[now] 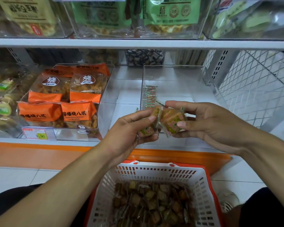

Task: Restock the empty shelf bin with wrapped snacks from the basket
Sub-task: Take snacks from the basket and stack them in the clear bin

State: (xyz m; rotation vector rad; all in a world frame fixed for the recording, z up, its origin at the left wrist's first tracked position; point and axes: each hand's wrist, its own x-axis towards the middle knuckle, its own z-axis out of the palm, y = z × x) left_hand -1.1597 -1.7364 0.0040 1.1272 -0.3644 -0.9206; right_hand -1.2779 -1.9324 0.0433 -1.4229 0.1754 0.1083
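Both sets of fingers curled and pinching: left hand (131, 126) gripped small clear-wrapped square snacks with pink and green print (168, 119), thumb pressed on top; right hand (208, 122) pinched the other end of the same cluster between thumb and fingertips. Held side by side, nearly touching, just in front of the clear plastic shelf bin (172, 74) on the lower white shelf (126, 74). Bin mostly bare, with one upright row of same-wrapped snacks (150, 96) stacked against its left wall. Below the hands, a white slotted plastic basket with red rim (202, 182), holding a heap of wrapped brown snacks (151, 203). Left of the bin, apart from it, another clear bin stocked with orange-labelled packets of brown fried snack (62, 97), a price tag reading 9.90 (38, 134) at its front edge. Above, upper shelf with clear bins of green and yellow packets (169, 13). At right, white wire mesh panel (256, 84). Orange band (39, 154) along the shelf base, pale tiled floor beneath.
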